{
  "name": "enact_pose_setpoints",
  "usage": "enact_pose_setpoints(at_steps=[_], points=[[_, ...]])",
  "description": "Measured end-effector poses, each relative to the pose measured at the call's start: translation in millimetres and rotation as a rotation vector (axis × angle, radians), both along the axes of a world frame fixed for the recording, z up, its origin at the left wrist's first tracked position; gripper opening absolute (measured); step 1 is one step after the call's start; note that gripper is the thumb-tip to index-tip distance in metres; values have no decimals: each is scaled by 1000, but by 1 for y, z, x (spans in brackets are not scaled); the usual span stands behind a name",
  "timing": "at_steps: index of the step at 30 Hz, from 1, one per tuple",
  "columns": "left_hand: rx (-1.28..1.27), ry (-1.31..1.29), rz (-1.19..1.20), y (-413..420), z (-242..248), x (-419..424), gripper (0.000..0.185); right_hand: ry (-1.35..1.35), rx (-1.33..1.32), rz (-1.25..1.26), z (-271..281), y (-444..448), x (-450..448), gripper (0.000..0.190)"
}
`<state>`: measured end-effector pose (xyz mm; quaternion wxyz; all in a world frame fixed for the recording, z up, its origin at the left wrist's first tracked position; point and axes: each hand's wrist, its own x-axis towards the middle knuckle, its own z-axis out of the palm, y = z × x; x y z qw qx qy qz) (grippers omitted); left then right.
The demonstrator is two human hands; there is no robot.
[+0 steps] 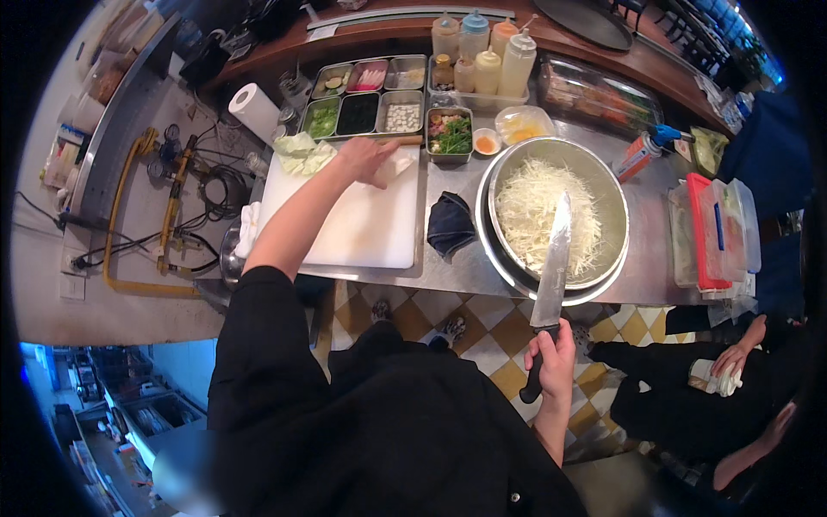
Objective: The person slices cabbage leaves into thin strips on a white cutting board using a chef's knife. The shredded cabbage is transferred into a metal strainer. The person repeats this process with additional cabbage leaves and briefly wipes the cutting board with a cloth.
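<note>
My left hand (369,161) reaches over the far part of a white cutting board (368,226), fingers spread beside a pale cabbage piece (399,165); whether it grips the piece, I cannot tell. Cabbage leaves (303,155) lie at the board's far left corner. In my right hand (552,358) is the black handle of a chef's knife (550,278), its blade pointing away from me over the near rim of a metal bowl (619,213). Shredded cabbage (543,207) lies in that bowl. Between board and bowl sits a folded dark cloth (450,223).
Metal ingredient containers (358,115) and squeeze bottles (517,64) stand along the back. A torch canister (636,155) and lidded plastic boxes (711,232) are on the right. A paper towel roll (254,113) stands at the left. A co-worker (698,388) is at the lower right, holding a bottle.
</note>
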<state>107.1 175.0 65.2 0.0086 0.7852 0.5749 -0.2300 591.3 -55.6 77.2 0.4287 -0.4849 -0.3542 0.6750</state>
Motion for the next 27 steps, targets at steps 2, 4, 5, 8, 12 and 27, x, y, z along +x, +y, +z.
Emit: enact_pose_setpoints(at_steps=[2,4,5,8,12,27], points=[[-20,-20,-7,5,2,-4,94,-2,-7,26,-3,-1,-2,25],[5,-61,-15,6,-1,-7,81,-13,-13,42,-7,-2,-3,25],[4,-57,-11,5,-3,-9,78,-16,-11,51,-8,-2,-4,25],[16,-67,-10,2,-4,-8,71,-20,-10,62,-11,-3,-7,26],[170,-226,75,-18,-15,-29,67,-10,-3,56,-12,-1,-9,27],[1378,-2150,932,-420,-59,-124,54,-104,32,251,13,-19,-102,31]])
